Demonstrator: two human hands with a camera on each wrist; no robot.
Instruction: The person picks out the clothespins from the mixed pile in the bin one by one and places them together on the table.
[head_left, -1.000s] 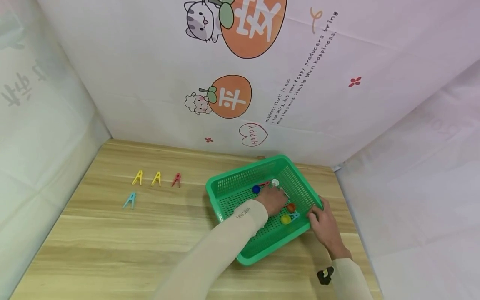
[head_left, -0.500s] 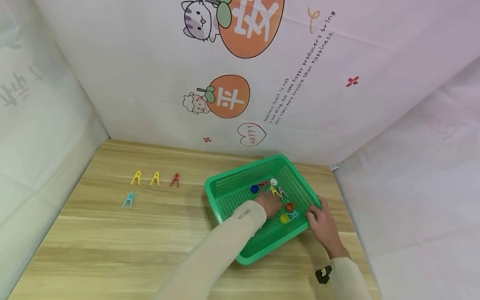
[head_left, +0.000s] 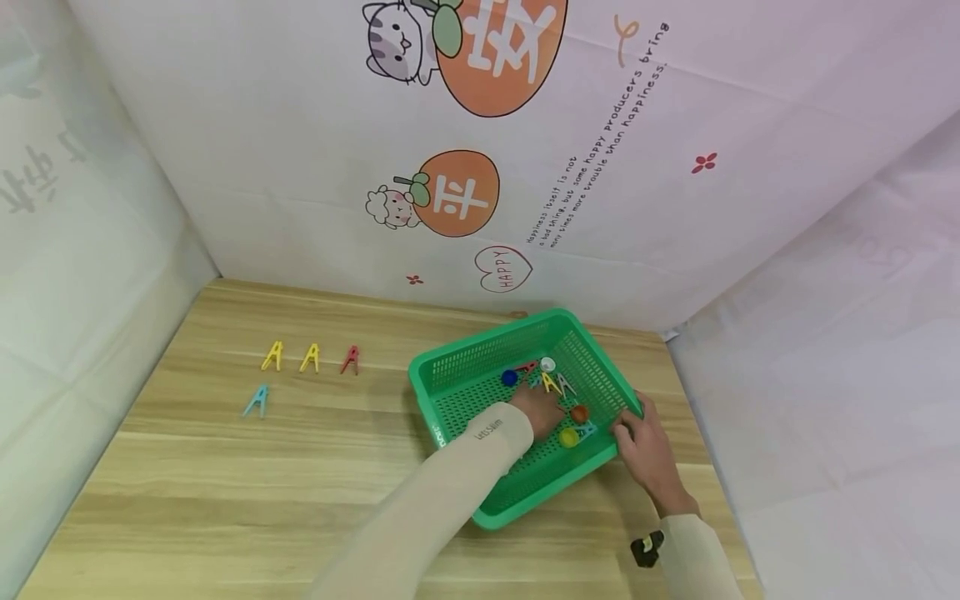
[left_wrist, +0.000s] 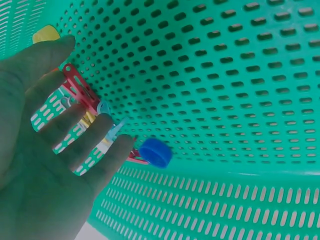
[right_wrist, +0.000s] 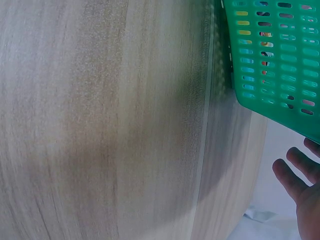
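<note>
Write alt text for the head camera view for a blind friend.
A person's left hand is inside a green basket of clothespins and caps, while the right hand holds it from the right. Four more clothespins lie on the wooden table to the left.

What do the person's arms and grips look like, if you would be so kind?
Both the left sleeve and right sleeve are long and cream-coloured. Small dark lettering marks the left cuff. A small black device with a pale patch sits beside the right cuff. The left grip and right grip show no gloves.
</note>
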